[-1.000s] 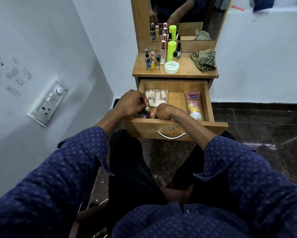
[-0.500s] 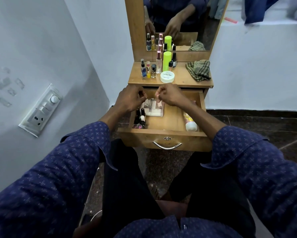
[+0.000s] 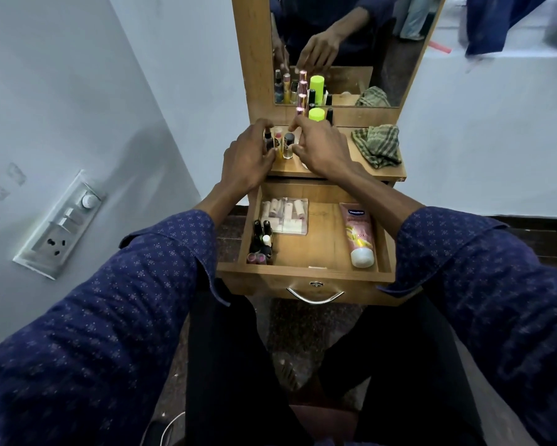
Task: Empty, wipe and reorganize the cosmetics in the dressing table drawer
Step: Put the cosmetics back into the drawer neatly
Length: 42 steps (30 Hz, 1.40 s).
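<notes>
Head view: nearest the camera, two dark-blue patterned sleeves stretch forward from 7 and 5 o'clock, over the person's black-trousered lap. Beyond them the drawer (image 3: 306, 274) stands pulled open; small nail-polish bottles (image 3: 261, 240) cluster in its 9 o'clock front corner, a clear box of lipsticks (image 3: 285, 215) lies behind them, and a pink lotion tube (image 3: 358, 235) lies along the 3 o'clock side, cap toward the front. Farther on, both hands reach over the table top (image 3: 338, 170). The left hand (image 3: 248, 159) curls its fingers round a small dark bottle (image 3: 269, 141) among the row of bottles. The right hand (image 3: 322, 149) hovers with bent, spread fingers above them; whether it pinches anything cannot be told. A checked cloth (image 3: 378, 144) lies at 3 o'clock, with the mirror (image 3: 341, 49) behind. Half a second ago both hands were lower, over the drawer's back edge; they have since risen to the table top.
</notes>
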Each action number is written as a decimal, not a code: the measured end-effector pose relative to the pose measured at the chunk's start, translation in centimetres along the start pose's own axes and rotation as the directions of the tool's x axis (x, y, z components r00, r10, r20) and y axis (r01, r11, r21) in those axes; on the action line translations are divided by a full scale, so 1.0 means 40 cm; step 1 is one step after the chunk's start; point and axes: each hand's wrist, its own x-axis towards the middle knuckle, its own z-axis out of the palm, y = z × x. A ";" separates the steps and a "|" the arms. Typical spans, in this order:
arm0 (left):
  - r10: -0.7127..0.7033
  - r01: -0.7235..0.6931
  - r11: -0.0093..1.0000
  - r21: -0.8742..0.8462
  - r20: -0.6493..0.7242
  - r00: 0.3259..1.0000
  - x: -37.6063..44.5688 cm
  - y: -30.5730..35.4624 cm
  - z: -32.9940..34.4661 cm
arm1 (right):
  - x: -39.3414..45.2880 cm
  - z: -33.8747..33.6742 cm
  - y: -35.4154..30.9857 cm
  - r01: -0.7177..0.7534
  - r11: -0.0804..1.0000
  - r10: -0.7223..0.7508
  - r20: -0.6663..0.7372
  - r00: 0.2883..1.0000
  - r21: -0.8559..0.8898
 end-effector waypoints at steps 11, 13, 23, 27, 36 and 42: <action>0.064 -0.064 0.990 0.123 0.005 0.998 0.082 -0.015 0.023 | 0.045 0.040 0.005 0.020 0.994 -0.027 -0.062 0.998 -0.112; 0.066 -0.066 0.991 0.116 0.000 0.998 0.086 -0.017 0.026 | 0.044 0.039 0.004 0.012 0.995 -0.019 -0.067 0.998 -0.102; 0.088 -0.089 0.995 0.039 0.026 0.996 0.048 0.008 0.023 | -0.015 0.023 0.020 -0.057 0.998 0.057 -0.103 0.993 -0.001; 0.085 -0.084 0.996 -0.028 0.026 0.996 0.009 0.026 -0.001 | -0.060 0.013 0.021 -0.089 0.994 0.096 -0.130 0.987 0.056; -0.002 0.103 0.911 -0.399 0.246 0.969 -0.138 0.035 -0.044 | -0.229 0.019 0.017 -0.231 0.943 0.249 -0.049 0.967 0.238; 0.003 0.133 0.933 -0.335 0.377 0.926 -0.248 0.038 -0.039 | -0.335 0.083 0.006 -0.319 0.892 0.326 0.033 0.945 0.319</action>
